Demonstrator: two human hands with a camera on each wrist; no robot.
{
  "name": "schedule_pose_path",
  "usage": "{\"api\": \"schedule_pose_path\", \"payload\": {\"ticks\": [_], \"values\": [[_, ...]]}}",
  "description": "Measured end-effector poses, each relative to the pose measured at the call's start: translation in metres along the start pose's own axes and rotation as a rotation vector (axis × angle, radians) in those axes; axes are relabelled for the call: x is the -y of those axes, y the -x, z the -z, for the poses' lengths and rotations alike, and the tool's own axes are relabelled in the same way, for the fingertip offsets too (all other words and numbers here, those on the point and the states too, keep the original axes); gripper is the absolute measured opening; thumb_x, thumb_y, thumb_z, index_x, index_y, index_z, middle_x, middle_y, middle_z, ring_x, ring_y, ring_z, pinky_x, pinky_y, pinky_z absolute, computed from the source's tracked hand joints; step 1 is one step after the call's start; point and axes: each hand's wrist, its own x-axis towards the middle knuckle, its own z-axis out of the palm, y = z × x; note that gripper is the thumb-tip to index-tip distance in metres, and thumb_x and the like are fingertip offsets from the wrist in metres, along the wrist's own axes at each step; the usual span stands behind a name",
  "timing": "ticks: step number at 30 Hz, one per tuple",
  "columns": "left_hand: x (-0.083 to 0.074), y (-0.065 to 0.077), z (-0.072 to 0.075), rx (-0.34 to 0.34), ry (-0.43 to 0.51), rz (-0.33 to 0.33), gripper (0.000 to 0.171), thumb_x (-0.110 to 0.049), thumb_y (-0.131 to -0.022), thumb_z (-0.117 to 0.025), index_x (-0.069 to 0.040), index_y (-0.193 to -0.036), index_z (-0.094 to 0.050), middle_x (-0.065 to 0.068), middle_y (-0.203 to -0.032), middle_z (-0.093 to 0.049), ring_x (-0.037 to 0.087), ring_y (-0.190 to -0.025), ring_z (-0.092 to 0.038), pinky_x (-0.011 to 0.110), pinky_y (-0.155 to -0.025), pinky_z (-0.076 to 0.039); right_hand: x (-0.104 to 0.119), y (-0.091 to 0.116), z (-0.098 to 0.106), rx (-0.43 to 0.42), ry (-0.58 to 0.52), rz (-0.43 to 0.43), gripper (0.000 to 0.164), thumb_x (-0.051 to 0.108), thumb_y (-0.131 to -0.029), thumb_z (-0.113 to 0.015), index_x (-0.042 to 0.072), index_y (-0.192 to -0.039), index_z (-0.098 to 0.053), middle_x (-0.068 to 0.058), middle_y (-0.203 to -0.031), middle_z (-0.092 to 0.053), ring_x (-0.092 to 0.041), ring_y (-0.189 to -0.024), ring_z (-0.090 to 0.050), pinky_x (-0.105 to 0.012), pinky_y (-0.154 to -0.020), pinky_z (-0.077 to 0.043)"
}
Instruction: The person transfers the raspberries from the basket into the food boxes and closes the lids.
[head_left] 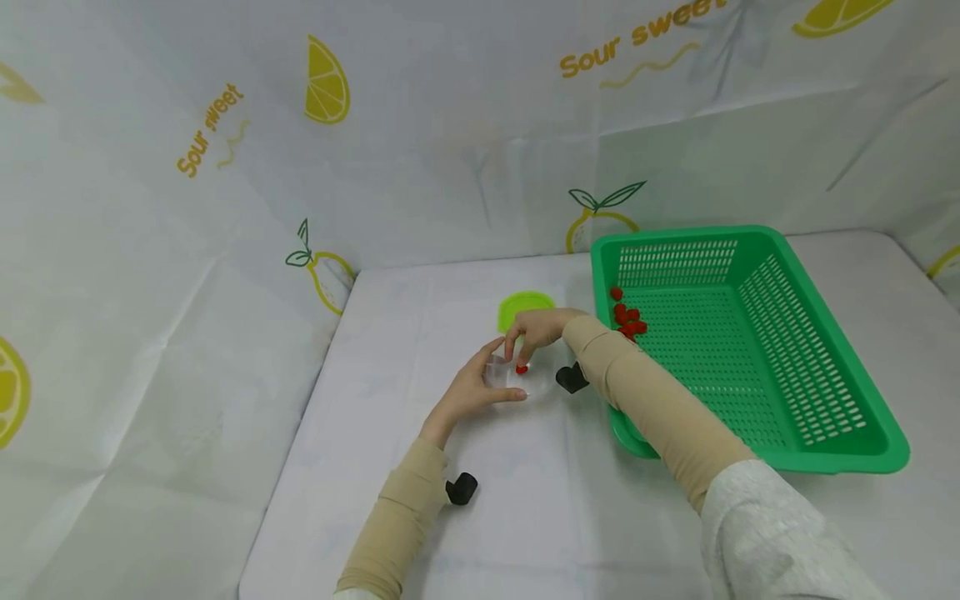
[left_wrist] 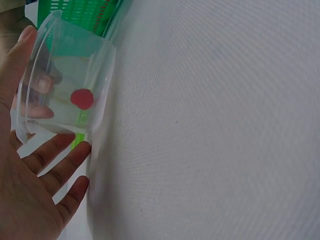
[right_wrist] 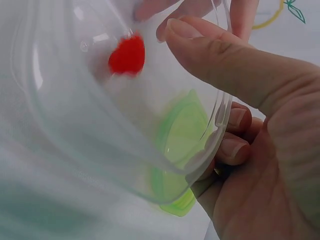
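A clear plastic tub (left_wrist: pixel 102 55) stands on the table, held at its side by my left hand (head_left: pixel 468 387), thumb and fingers spread around it. Inside lies a small red ball with a rough surface (right_wrist: pixel 128 55), near the tub's bottom. My right hand (head_left: pixel 542 327) reaches over the rim; its thumb and some fingers dip into the tub, a little apart from the red ball, while other fingers stay outside the wall. Behind the tub lies a lime-green lid (head_left: pixel 522 305), partly covered by the right hand.
A large green basket (head_left: pixel 840 333) stands to the right, under the right forearm. Several red balls (head_left: pixel 633 315) are grouped along its left side. Black wrist cameras (head_left: pixel 462 488) sit on both forearms. A white sheet with lemon prints (head_left: pixel 450 192) hangs behind and at the left.
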Motion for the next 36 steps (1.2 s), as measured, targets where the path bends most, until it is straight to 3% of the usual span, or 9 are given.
{"api": "schedule_pose_path", "payload": {"ticks": [13, 17, 23, 25, 27, 30, 32, 36], "values": [[-0.002, -0.002, -0.003, 0.003, -0.004, 0.016, 0.098, -0.053, -0.064, -0.08, -0.038, -0.144, -0.025, 0.002, -0.145, -0.04, 0.025, -0.13, -0.04, 0.053, -0.102, -0.038, -0.003, 0.004, 0.003, 0.011, -0.002, -0.02, 0.025, 0.009, -0.083, -0.066, 0.016, -0.106, -0.07, -0.009, -0.127, -0.05, -0.02, -0.107, -0.042, -0.03, -0.089, -0.04], [-0.003, -0.001, -0.003, 0.0, -0.003, 0.019, 0.099, -0.053, -0.063, -0.08, -0.038, -0.145, -0.026, 0.002, -0.143, -0.042, 0.024, -0.129, -0.041, 0.051, -0.102, -0.038, -0.003, 0.005, 0.005, 0.02, -0.009, 0.012, 0.027, 0.007, -0.082, -0.064, 0.013, -0.108, -0.069, -0.009, -0.129, -0.055, -0.023, -0.112, -0.047, -0.037, -0.096, -0.043], [-0.004, 0.002, -0.001, -0.003, 0.008, 0.025, 0.1, -0.053, -0.062, -0.08, -0.037, -0.144, -0.027, -0.001, -0.14, -0.045, 0.022, -0.128, -0.041, 0.05, -0.102, -0.039, 0.001, 0.009, 0.011, 0.012, 0.014, 0.028, 0.029, 0.012, -0.082, -0.066, 0.015, -0.11, -0.068, -0.009, -0.134, -0.053, -0.029, -0.126, -0.044, -0.048, -0.105, -0.037], [-0.004, 0.002, 0.0, -0.003, 0.015, 0.024, 0.1, -0.053, -0.062, -0.081, -0.037, -0.144, -0.027, -0.002, -0.139, -0.045, 0.022, -0.128, -0.041, 0.05, -0.102, -0.039, 0.004, 0.011, 0.014, 0.006, 0.007, 0.046, 0.029, 0.012, -0.081, -0.067, 0.015, -0.11, -0.068, -0.008, -0.127, -0.055, -0.025, -0.117, -0.047, -0.043, -0.099, -0.04], [-0.004, 0.001, 0.001, -0.004, 0.024, 0.025, 0.1, -0.053, -0.062, -0.081, -0.037, -0.144, -0.027, -0.003, -0.139, -0.045, 0.022, -0.128, -0.041, 0.05, -0.102, -0.038, 0.008, 0.013, 0.017, -0.007, -0.006, 0.077, 0.028, 0.012, -0.081, -0.068, 0.014, -0.109, -0.069, -0.007, -0.106, -0.059, -0.021, -0.098, -0.048, -0.034, -0.085, -0.043], [-0.003, 0.002, 0.001, -0.004, 0.03, 0.026, 0.101, -0.053, -0.061, -0.081, -0.036, -0.144, -0.027, -0.003, -0.139, -0.046, 0.022, -0.128, -0.041, 0.05, -0.103, -0.038, 0.013, 0.019, 0.02, -0.027, -0.042, 0.113, 0.028, 0.01, -0.081, -0.068, 0.011, -0.109, -0.069, -0.002, -0.081, -0.046, -0.017, -0.078, -0.039, -0.026, -0.066, -0.034], [-0.002, 0.003, 0.0, -0.005, 0.037, 0.029, 0.101, -0.053, -0.061, -0.081, -0.036, -0.145, -0.027, -0.003, -0.137, -0.047, 0.022, -0.127, -0.042, 0.05, -0.103, -0.038, 0.017, 0.024, 0.022, -0.047, -0.049, 0.136, 0.026, 0.011, -0.081, -0.067, 0.011, -0.107, -0.07, 0.0, -0.074, -0.04, -0.016, -0.073, -0.038, -0.024, -0.062, -0.032], [-0.002, 0.003, -0.002, -0.002, 0.044, 0.02, 0.1, -0.052, -0.062, -0.081, -0.037, -0.144, -0.026, -0.002, -0.134, -0.05, 0.021, -0.125, -0.043, 0.05, -0.101, -0.039, 0.021, 0.039, 0.027, -0.095, -0.046, 0.182, 0.023, 0.013, -0.082, -0.068, 0.016, -0.104, -0.071, 0.0, -0.078, -0.042, -0.017, -0.077, -0.039, -0.025, -0.065, -0.034]]}}
